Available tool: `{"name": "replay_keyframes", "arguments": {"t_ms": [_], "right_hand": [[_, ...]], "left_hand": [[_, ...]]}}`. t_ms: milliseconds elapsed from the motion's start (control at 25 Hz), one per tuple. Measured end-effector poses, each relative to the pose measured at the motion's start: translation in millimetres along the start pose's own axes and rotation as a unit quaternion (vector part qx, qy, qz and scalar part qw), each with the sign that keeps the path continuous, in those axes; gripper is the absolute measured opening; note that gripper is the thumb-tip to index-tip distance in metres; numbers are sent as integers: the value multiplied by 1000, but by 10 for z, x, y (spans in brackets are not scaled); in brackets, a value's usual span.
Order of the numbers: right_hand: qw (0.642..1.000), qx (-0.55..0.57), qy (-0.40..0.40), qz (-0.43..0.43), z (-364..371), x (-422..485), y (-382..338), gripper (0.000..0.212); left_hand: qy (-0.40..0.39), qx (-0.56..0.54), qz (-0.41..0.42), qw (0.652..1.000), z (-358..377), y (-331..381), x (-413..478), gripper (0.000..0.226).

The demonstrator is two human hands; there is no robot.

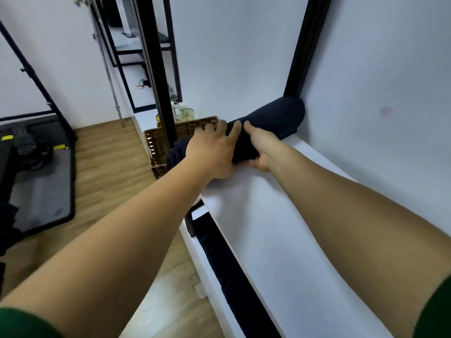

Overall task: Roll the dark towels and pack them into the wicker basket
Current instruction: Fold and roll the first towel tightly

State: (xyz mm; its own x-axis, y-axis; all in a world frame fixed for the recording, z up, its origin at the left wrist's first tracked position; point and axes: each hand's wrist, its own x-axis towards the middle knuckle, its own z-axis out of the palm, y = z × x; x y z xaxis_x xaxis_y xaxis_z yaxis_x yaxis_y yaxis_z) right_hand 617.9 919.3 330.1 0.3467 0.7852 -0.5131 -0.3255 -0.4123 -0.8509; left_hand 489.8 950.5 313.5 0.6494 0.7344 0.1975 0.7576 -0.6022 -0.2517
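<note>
The wicker basket point(158, 142) sits at the far left end of the white shelf point(280, 228), with a dark towel point(177, 152) inside. Both hands, left hand point(212, 154) and right hand point(262, 147), clasp a rolled dark towel point(244, 147) just right of the basket; another roll point(278, 118) lies behind against the white wall point(244, 57). Wooden floor point(109, 172) lies left.

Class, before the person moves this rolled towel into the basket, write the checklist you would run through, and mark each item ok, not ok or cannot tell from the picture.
1. Both hands on the roll: left hand and right hand grip the dark towel. Ok.
2. Roll tight, no loose end: hidden by the hands. Cannot tell.
3. Wicker basket within reach, just left of the hands. Ok.
4. Free room in the basket: a dark towel already inside, the rest hidden. Cannot tell.
5. Black post stands before the basket, in the path. Not ok.
</note>
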Motion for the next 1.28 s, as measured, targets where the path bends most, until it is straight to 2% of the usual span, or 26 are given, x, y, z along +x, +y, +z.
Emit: {"name": "replay_keyframes", "arguments": {"t_ms": [120, 160, 200, 240, 280, 320, 360, 400, 480, 560, 640, 720, 840, 960, 1120, 1200, 1280], "right_hand": [[999, -44, -21, 16, -139, 23, -37, 45], [993, -117, -21, 12, -259, -14, -83, 47], [970, -243, 3, -30, -412, -20, -144, 49], [912, -389, 59, -114, -565, 1, -229, 49], [814, -515, 134, -232, -678, 39, -327, 50], [708, -580, 181, -360, -762, 116, -405, 48], [641, -599, 170, -448, -820, 192, -462, 44], [609, -612, 125, -488, -852, 310, -503, 45], [611, -619, 49, -491, -869, 578, -469, 57], [615, -620, 94, -478, -843, 846, -380, 63], [611, -623, 163, -460, -777, 998, -337, 59], [616, -618, 188, -451, -745, 1045, -281, 58], [612, -624, 143, -464, -819, 1015, -370, 67], [564, -675, 74, -470, -722, 916, -606, 61], [541, -626, 25, -561, -521, 879, -268, 54], [556, -628, 57, -541, -488, 936, -196, 55], [591, -628, 117, -493, -450, 842, -107, 61]], "left_hand": [[23, -13, 36, 999, 93, -164, 40, 97], [30, -5, 41, 999, 112, -170, -2, 98], [33, 7, 41, 999, 123, -154, -52, 99], [32, 16, 40, 999, 127, -127, -100, 99], [31, 18, 41, 999, 126, -106, -138, 99], [32, 16, 45, 998, 126, -96, -162, 98], [35, 11, 49, 998, 114, -94, -162, 97], [37, 7, 49, 998, 93, -104, -150, 97], [22, 8, 20, 1000, 60, -64, -103, 96], [10, 21, -55, 998, 88, 54, 7, 94], [-5, 23, -134, 991, 120, 165, 106, 91], [-12, 16, -167, 986, 127, 186, 134, 90], [-26, -12, -127, 991, -1, 62, 168, 93], [-44, -61, -76, 994, -149, -39, 437, 92], [-46, -104, -27, 993, 18, -16, 536, 87], [-33, -93, -31, 995, 82, -43, 553, 85], [-34, -99, -22, 994, 45, -47, 556, 85]]}}
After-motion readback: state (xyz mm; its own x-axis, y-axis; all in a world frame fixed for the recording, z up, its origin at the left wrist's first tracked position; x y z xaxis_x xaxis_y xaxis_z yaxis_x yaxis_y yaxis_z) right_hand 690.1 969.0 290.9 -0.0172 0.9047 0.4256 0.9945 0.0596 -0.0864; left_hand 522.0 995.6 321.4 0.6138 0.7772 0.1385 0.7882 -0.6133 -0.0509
